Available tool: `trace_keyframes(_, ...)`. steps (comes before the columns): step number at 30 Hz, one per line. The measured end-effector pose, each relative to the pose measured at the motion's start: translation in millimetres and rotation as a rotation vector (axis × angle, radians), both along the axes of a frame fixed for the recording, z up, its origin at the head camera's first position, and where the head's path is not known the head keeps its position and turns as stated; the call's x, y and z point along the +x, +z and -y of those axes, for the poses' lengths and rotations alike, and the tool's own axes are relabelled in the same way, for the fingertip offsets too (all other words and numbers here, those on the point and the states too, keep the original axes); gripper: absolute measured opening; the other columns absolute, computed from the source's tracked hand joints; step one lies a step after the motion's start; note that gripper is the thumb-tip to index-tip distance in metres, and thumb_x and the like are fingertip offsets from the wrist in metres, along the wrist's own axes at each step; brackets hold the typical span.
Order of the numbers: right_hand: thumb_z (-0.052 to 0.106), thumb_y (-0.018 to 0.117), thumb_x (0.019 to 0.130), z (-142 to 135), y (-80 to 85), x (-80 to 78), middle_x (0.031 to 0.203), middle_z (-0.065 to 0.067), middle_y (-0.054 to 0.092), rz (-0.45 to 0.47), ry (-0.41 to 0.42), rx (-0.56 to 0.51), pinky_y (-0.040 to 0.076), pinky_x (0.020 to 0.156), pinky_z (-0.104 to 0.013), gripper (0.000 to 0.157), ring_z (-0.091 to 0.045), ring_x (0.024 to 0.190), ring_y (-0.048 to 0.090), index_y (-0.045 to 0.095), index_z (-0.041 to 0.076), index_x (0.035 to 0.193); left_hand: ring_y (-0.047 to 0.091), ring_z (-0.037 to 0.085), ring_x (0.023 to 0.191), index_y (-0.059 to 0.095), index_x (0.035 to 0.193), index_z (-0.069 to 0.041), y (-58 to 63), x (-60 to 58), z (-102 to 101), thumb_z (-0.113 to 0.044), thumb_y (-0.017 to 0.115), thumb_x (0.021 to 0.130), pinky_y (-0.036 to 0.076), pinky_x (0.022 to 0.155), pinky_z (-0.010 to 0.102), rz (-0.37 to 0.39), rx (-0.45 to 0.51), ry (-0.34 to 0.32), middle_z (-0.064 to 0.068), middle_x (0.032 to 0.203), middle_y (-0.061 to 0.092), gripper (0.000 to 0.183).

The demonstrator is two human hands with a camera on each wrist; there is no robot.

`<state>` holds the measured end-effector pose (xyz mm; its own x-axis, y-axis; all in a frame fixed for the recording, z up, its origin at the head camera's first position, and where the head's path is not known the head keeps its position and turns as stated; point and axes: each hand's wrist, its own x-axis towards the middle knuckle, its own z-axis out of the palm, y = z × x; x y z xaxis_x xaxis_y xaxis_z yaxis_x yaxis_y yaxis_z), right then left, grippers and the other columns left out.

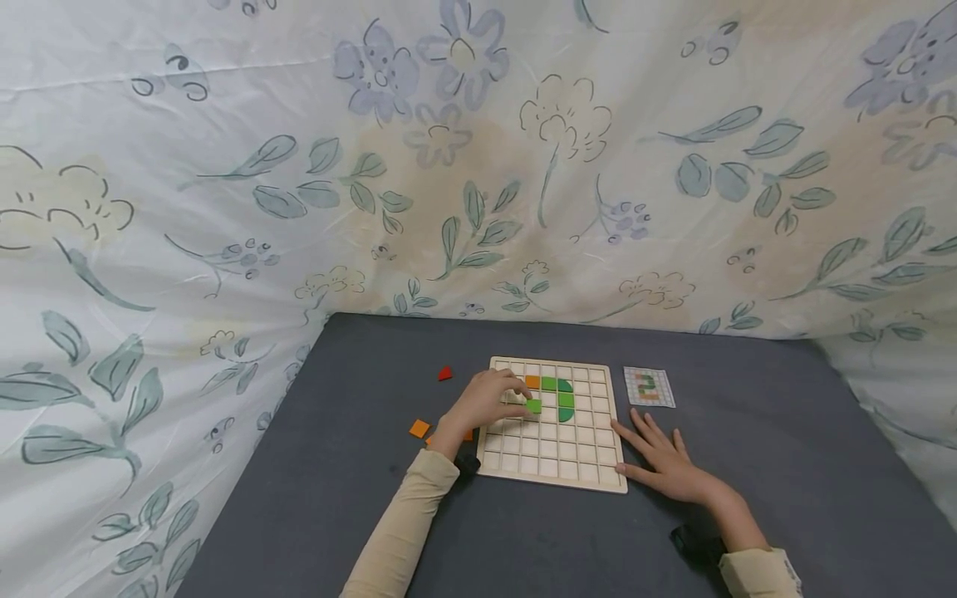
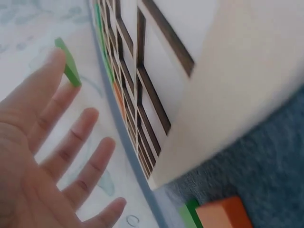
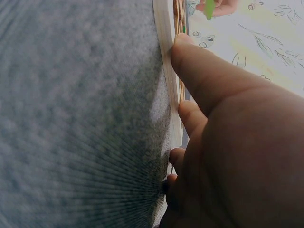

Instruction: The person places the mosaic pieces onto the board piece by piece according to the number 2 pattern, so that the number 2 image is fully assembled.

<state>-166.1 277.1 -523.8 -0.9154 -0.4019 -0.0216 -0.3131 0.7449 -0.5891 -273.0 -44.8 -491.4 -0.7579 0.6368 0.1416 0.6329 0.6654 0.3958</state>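
Note:
My left hand (image 1: 486, 400) pinches a green square tile (image 1: 533, 406) between thumb and index finger, over the left part of a wooden grid board (image 1: 553, 481). In the left wrist view that tile (image 2: 70, 64) stands on edge at the fingertips, the other fingers spread. On the board lie an orange tile (image 1: 532, 382), a green tile (image 1: 549, 384), another green tile (image 1: 566, 399) and two rounded dark green pieces (image 1: 565, 414). My right hand (image 1: 665, 467) has its fingers spread, with thumb and index fingertips at the board's right edge (image 3: 166, 61).
A small pattern card (image 1: 649, 388) lies right of the board. To the left are a red piece (image 1: 444, 374) and an orange tile (image 1: 419, 428), with more orange pieces partly hidden by the left wrist. A floral cloth (image 1: 478, 232) hangs behind the dark tabletop (image 1: 523, 548).

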Motion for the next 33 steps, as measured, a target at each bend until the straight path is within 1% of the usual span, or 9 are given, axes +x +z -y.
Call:
trace_keyframes(3, 0.039, 0.058, 0.089, -1, -1.1, -0.8, 0.151, -0.027, 0.008, 0.015, 0.0, 0.003, -0.01, 0.096, -0.075, 0.068, -0.051, 0.136, 0.0, 0.029, 0.016, 0.147, 0.056, 0.013, 0.088, 0.07, 0.101, -0.029, 0.9, 0.7, -6, -0.045, 0.067, 0.08, 0.045, 0.09, 0.04, -0.027, -0.026, 0.006, -0.005, 0.104, 0.063, 0.026)
trace_keyframes(6, 0.039, 0.058, 0.089, -2, -3.3, -1.2, 0.151, -0.027, 0.008, 0.006, 0.002, -0.021, -0.011, 0.096, -0.075, 0.068, -0.05, 0.137, -0.001, 0.03, 0.016, 0.147, 0.056, 0.012, 0.087, 0.07, 0.1, -0.03, 0.7, 1.1, -12, -0.047, 0.068, 0.08, 0.046, 0.09, 0.039, -0.044, -0.057, 0.019, -0.007, 0.104, 0.063, 0.027)
trace_keyframes(10, 0.039, 0.058, 0.089, -3, -7.0, -1.1, 0.151, -0.027, 0.009, -0.015, 0.009, -0.04, -0.011, 0.096, -0.075, 0.067, -0.048, 0.137, -0.002, 0.029, 0.019, 0.147, 0.056, 0.012, 0.089, 0.07, 0.1, -0.031, 0.8, 1.4, -19, -0.049, 0.067, 0.079, 0.043, 0.095, 0.042, -0.035, -0.091, 0.029, -0.007, 0.101, 0.063, 0.027)
trace_keyframes(12, 0.039, 0.058, 0.089, -3, -7.5, -1.5, 0.151, -0.027, 0.009, -0.016, 0.009, -0.037, -0.011, 0.096, -0.075, 0.067, -0.047, 0.138, -0.002, 0.029, 0.02, 0.147, 0.057, 0.014, 0.097, 0.07, 0.099, -0.032, 1.4, 1.7, -21, -0.048, 0.068, 0.079, 0.04, 0.099, 0.045, -0.016, -0.098, 0.033, -0.007, 0.102, 0.064, 0.026)
trace_keyframes(15, 0.04, 0.058, 0.089, -3, -6.0, -2.3, 0.152, -0.026, 0.008, -0.001, 0.003, -0.026, -0.011, 0.096, -0.075, 0.068, -0.049, 0.137, -0.001, 0.029, 0.018, 0.147, 0.056, 0.017, 0.102, 0.071, 0.098, -0.031, 2.9, 2.3, -25, -0.046, 0.068, 0.079, 0.036, 0.103, 0.046, 0.004, -0.108, 0.038, -0.007, 0.105, 0.064, 0.024)
trace_keyframes(21, 0.04, 0.058, 0.089, -2, -2.5, -1.7, 0.152, -0.025, 0.006, 0.034, 0.002, 0.008, -0.01, 0.097, -0.075, 0.069, -0.05, 0.137, -0.001, 0.029, 0.017, 0.147, 0.055, 0.014, 0.091, 0.07, 0.098, -0.031, 1.8, 2.3, -31, -0.045, 0.069, 0.08, 0.039, 0.099, 0.046, -0.012, -0.162, 0.045, -0.007, 0.101, 0.061, 0.023)
trace_keyframes(23, 0.039, 0.058, 0.089, -2, -2.1, -1.5, 0.152, -0.025, 0.006, 0.035, 0.003, 0.009, -0.01, 0.097, -0.074, 0.069, -0.05, 0.137, -0.001, 0.029, 0.017, 0.147, 0.054, 0.014, 0.09, 0.07, 0.099, -0.03, 1.5, 2.4, -33, -0.044, 0.07, 0.079, 0.039, 0.097, 0.047, -0.02, -0.173, 0.044, -0.008, 0.1, 0.061, 0.024)
trace_keyframes(27, 0.039, 0.059, 0.089, -2, -1.8, -1.7, 0.152, -0.025, 0.007, 0.028, 0.001, 0.011, -0.009, 0.097, -0.074, 0.069, -0.05, 0.137, 0.0, 0.029, 0.017, 0.147, 0.053, 0.016, 0.092, 0.071, 0.098, -0.03, 0.9, 2.6, -38, -0.043, 0.072, 0.078, 0.039, 0.098, 0.048, -0.043, -0.195, 0.05, -0.007, 0.1, 0.06, 0.024)
trace_keyframes(33, 0.039, 0.058, 0.089, -1, 1.3, -0.9, 0.151, -0.027, 0.008, 0.012, 0.002, 0.017, -0.008, 0.096, -0.075, 0.068, -0.051, 0.136, 0.001, 0.029, 0.017, 0.147, 0.052, 0.02, 0.099, 0.071, 0.097, -0.03, 1.5, 2.6, -43, -0.044, 0.073, 0.076, 0.035, 0.102, 0.052, -0.057, -0.23, 0.072, -0.006, 0.108, 0.06, 0.026)
